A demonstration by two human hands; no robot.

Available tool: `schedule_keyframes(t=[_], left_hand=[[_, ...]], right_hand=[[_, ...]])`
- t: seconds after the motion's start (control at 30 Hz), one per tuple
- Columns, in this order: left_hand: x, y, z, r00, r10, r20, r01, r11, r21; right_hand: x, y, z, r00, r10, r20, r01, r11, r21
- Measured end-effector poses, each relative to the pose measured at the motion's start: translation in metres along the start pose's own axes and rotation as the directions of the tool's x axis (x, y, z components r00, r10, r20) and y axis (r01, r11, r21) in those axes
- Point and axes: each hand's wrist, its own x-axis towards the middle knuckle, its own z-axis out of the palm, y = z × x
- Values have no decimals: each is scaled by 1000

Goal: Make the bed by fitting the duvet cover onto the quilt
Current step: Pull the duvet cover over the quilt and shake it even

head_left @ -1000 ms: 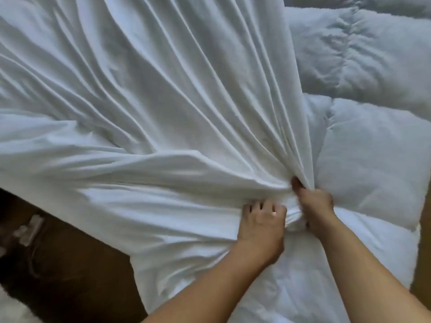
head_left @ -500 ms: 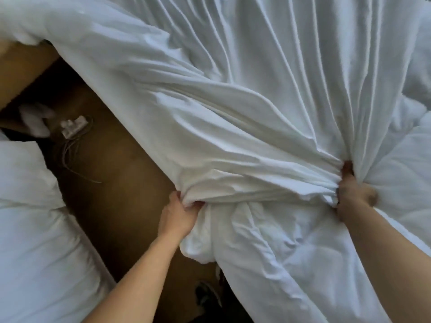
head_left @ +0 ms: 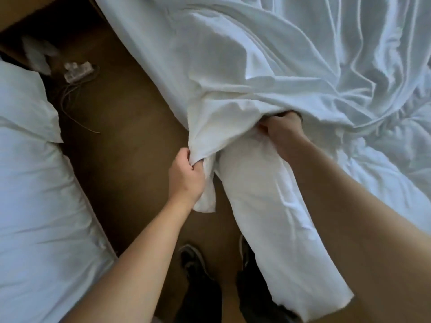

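Since half a second ago the view has swung down and to the left, so more floor shows, along with the person's dark shoes at the bottom. The left hand has dropped lower and away from the bed edge, now gripping a hanging corner of the duvet cover, fingers curled tight around a bunched fold with a loose flap dangling below the fist. The right hand has shifted left along the cover's edge, closer to the left hand than before; its fingers are curled and tucked under the rim of the cover, pinching fabric, though what exactly lies inside the grip is hidden by the cloth.

The duvet cover lies rumpled across the bed, filling the upper right, its lower edge lifted at the two hands. The quilt pokes out from under that edge as a long padded end hanging down toward the floor beside the right forearm, and spreads on the bed at right. A white pillow lies on the left, with a power strip and thin cables on the floor above it.
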Motion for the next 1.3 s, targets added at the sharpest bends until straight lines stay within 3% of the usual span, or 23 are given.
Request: schedule_keyframes(t=[0.07,0.13,0.23,0.3,0.37,0.43,0.5,0.57,0.7,0.83,0.93,1.0,1.07,1.13,1.2,1.27,1.3], left_hand=[[11,-2,-19,997,50,-55,-43,992,117],[25,-5,-39,976,67,-207,-20,975,220],[44,-3,-63,848,77,-525,67,966,250],[42,7,-58,776,158,-611,31,957,287],[31,20,-33,844,275,-460,-117,932,344],[21,27,3,953,270,-135,-215,921,324],[22,29,30,986,151,75,-164,957,241],[37,32,39,990,65,124,-89,975,202],[95,52,20,998,42,39,-52,955,291],[149,77,-15,979,77,-191,42,833,552],[165,87,-25,894,165,-416,78,857,509],[161,90,-22,807,288,-515,-47,902,430],[151,88,-3,839,370,-399,-220,902,372],[141,81,22,930,358,-80,-308,881,359],[148,73,40,953,266,148,-299,909,290],[172,70,40,964,244,105,-262,937,233],[187,71,37,969,246,34,-248,945,215]], right_hand=[[0,1,12,995,-88,-51,85,995,-53],[-3,5,20,959,-280,-35,265,936,-233],[3,5,24,868,-486,107,439,648,-622],[11,-5,23,844,-503,186,498,604,-623],[16,-20,24,845,-489,214,530,717,-453],[17,-32,29,883,-431,184,468,834,-293],[22,-39,31,915,-373,152,403,859,-316],[27,-43,31,911,-356,210,413,812,-412],[38,-55,30,827,-329,455,556,592,-584],[51,-71,27,730,-358,582,681,316,-661],[58,-80,30,689,-454,565,705,241,-667],[67,-86,40,603,-546,582,751,141,-645],[79,-93,50,531,-563,633,752,-31,-659],[89,-97,57,486,-553,677,736,-158,-658],[94,-100,61,373,-606,703,746,-255,-615],[100,-107,67,303,-626,718,716,-348,-605],[106,-113,72,320,-617,719,684,-374,-626]])
